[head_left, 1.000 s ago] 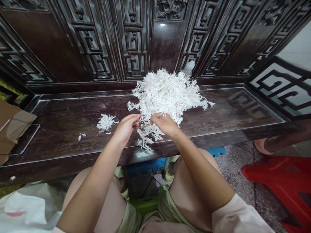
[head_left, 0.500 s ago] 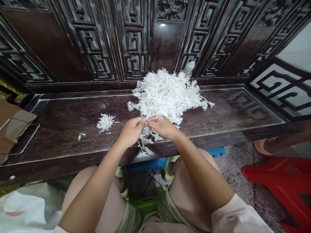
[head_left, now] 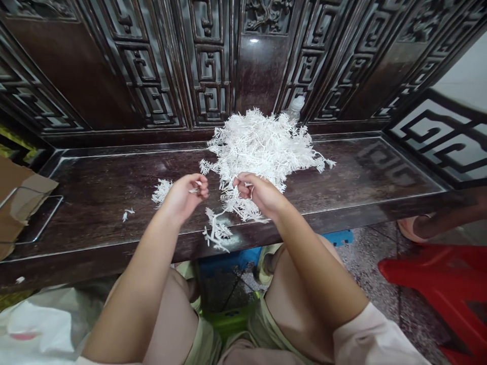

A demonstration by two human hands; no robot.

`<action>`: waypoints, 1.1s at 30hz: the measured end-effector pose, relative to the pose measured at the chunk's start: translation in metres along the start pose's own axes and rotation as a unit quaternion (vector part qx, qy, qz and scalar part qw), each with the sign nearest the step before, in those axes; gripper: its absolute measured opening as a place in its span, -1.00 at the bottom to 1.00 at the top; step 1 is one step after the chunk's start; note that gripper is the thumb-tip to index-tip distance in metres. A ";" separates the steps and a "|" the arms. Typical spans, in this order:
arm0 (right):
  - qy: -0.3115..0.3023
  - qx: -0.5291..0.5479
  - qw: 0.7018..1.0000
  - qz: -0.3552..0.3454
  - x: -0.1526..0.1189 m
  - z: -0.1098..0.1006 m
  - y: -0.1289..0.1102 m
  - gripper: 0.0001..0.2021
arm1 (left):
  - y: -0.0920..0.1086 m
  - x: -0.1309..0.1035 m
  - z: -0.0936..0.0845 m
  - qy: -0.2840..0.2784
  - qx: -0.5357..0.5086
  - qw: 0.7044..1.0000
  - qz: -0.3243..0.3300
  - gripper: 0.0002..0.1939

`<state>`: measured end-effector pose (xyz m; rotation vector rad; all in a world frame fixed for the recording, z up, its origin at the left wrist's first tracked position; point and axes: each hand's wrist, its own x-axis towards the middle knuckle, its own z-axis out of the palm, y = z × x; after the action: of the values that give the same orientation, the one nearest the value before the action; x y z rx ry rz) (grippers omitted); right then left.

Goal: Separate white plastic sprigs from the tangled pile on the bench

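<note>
A big heap of white, branching, plastic-looking sprigs (head_left: 262, 144) lies on the dark wooden bench. My right hand (head_left: 261, 192) is at the front of this heap, its fingers closed on a white sprig whose full extent blends into the heap. Apart from it, to the left, my left hand (head_left: 184, 195) has curled fingers around a small white sprig piece (head_left: 195, 190). Partly behind the left wrist is a small pile of white pieces (head_left: 160, 191). A branched white strand (head_left: 216, 230) hangs at the bench's front edge, below and between the hands.
A clear bottle (head_left: 296, 106) stands behind the heap. On the left are a cardboard box (head_left: 23, 197) with a wire frame (head_left: 47, 220) and a few stray bits (head_left: 127, 215). A carved wooden backrest (head_left: 262, 71) rises behind. A red stool (head_left: 437, 279) is at right, near another person's foot (head_left: 413, 229).
My hands were together at the heap's front and have parted. The left hand moved left toward the small pile with a white piece; the branched strand shifted left at the bench edge.
</note>
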<state>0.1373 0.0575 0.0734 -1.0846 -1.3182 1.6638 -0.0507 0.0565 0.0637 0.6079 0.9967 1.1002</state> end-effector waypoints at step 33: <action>0.360 0.072 0.929 0.040 0.008 -0.009 0.015 -0.41 | -0.024 -0.013 0.026 0.015 0.421 0.900 0.113 -0.82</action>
<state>0.1422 0.0655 0.0567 -1.4789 -0.6696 1.1956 -0.0183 0.0368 0.0601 1.4369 1.4572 0.8377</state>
